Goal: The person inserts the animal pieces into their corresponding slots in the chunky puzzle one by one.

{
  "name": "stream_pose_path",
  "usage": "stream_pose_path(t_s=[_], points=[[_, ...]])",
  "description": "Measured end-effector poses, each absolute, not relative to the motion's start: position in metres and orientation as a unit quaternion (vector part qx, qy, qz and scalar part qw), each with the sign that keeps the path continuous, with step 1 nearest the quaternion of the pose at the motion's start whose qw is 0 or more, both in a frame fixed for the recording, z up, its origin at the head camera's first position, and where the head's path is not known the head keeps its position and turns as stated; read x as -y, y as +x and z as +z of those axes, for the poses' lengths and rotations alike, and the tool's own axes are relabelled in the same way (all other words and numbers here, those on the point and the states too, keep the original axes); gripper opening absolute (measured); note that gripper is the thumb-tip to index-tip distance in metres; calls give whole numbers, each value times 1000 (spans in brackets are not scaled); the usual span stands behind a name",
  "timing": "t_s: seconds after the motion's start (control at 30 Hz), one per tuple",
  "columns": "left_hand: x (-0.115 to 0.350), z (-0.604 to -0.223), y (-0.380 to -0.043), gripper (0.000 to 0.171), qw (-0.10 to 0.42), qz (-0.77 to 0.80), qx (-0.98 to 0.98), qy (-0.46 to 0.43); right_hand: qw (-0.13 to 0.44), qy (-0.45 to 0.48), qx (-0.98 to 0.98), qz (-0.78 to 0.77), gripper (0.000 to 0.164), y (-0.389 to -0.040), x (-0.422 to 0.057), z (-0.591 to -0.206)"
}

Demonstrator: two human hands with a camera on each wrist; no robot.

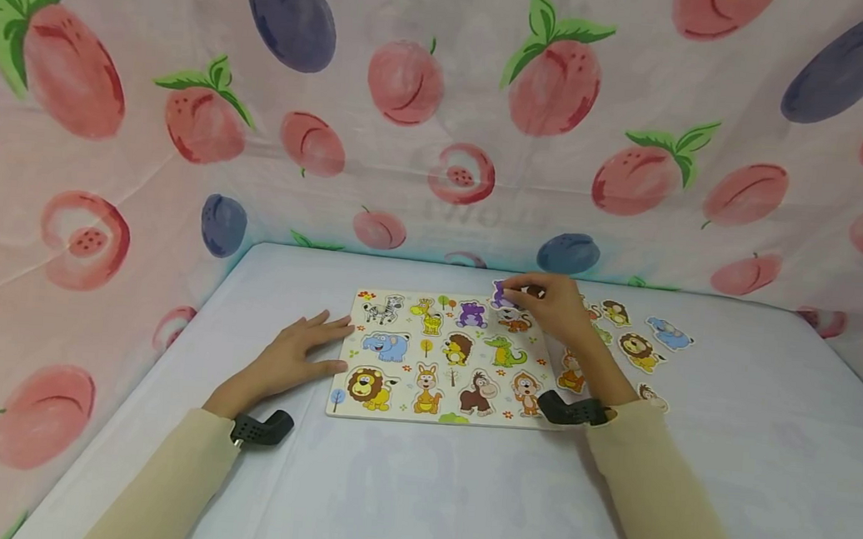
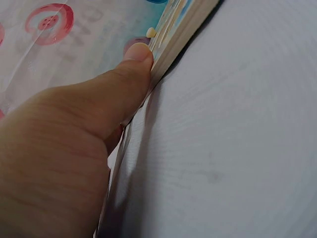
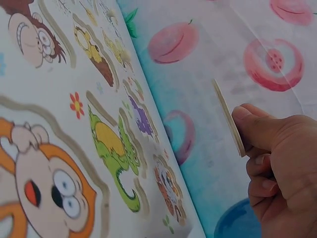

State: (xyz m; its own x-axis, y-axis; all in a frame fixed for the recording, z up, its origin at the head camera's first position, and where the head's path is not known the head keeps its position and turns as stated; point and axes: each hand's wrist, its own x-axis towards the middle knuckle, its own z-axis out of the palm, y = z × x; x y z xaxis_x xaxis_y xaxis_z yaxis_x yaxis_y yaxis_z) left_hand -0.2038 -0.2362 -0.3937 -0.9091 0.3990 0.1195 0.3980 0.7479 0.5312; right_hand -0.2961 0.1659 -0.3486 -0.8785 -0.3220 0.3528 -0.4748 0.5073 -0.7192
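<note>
In the head view, a wooden animal puzzle board [image 1: 391, 414] lies flat on the white tabletop. My left hand [image 1: 298, 356] rests at its left edge with fingers spread; in the left wrist view the thumb [image 2: 109, 94] lies along the board's side. My right hand [image 1: 552, 307] is raised over the far right corner, pinching a purple hippo puzzle piece [image 1: 500, 295] between thumb and fingers. From the right wrist, that piece [image 3: 229, 119] shows edge-on, apart from the board. The purple hippo slot [image 1: 473, 314] and the tiger slot [image 1: 515, 320] are near it.
Several loose pieces lie right of the board: a lion [image 1: 639, 352], a blue elephant [image 1: 669, 333], a hedgehog [image 1: 615, 313] and a kangaroo [image 1: 571, 371]. The right forearm partly covers others. A fruit-patterned cloth [image 1: 514, 167] hangs behind the table.
</note>
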Motion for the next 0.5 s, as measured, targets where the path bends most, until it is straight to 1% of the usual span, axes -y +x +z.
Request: stream_pose_path(t_s=[0.17, 0.5], points=[[238, -395, -205, 65, -3, 281, -935, 216, 81, 241, 861, 441, 18, -297, -157, -352], [237, -397, -206, 67, -2, 281, -936, 214, 63, 223, 863, 449, 16, -297, -143, -359]])
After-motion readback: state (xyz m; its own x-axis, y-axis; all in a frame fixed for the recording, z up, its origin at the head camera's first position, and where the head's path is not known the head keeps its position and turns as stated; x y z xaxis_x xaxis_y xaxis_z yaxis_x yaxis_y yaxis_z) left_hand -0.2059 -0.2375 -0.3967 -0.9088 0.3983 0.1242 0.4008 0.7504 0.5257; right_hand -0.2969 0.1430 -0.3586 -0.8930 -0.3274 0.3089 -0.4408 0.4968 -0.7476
